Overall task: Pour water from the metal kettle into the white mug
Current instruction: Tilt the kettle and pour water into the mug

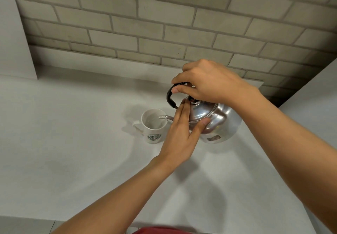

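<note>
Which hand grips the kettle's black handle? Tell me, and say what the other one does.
The right hand: its fingers wrap the black handle of the tilted metal kettle. The left hand lies flat against the lid.

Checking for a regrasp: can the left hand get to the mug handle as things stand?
Probably yes. The left hand rests on the kettle lid; the mug handle faces away, with only bare counter around it.

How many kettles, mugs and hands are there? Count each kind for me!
Kettles: 1, the metal kettle, tilted, spout over the mug.
Mugs: 1, the white mug.
Hands: 2, the right hand on the kettle's black handle, the left hand against its lid.
Total: 4
</note>
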Demonstrator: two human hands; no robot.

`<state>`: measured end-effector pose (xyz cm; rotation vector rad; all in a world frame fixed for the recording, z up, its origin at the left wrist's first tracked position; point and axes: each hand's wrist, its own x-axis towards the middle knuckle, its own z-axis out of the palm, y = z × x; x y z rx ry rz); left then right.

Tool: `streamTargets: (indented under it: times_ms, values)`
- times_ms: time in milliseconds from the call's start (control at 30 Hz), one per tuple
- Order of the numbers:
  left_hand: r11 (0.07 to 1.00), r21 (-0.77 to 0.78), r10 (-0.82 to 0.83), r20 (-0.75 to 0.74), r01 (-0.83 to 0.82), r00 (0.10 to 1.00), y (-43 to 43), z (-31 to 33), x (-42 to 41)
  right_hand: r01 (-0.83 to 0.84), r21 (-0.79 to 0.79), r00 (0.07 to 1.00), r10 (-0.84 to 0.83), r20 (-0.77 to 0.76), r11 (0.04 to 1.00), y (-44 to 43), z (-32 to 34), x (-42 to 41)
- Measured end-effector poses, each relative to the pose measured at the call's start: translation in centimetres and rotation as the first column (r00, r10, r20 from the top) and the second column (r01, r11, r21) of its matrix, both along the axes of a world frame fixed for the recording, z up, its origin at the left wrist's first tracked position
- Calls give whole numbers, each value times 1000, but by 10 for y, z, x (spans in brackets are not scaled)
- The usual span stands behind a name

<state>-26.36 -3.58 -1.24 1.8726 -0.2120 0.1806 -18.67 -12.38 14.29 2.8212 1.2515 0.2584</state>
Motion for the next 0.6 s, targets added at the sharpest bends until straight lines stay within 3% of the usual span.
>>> streamTargets:
  times_ms: [600]
  values:
    - [996,-87,38,68,-32,997,-16,13,3,-2,-48,1000,3,27,999,-1,23,-1]
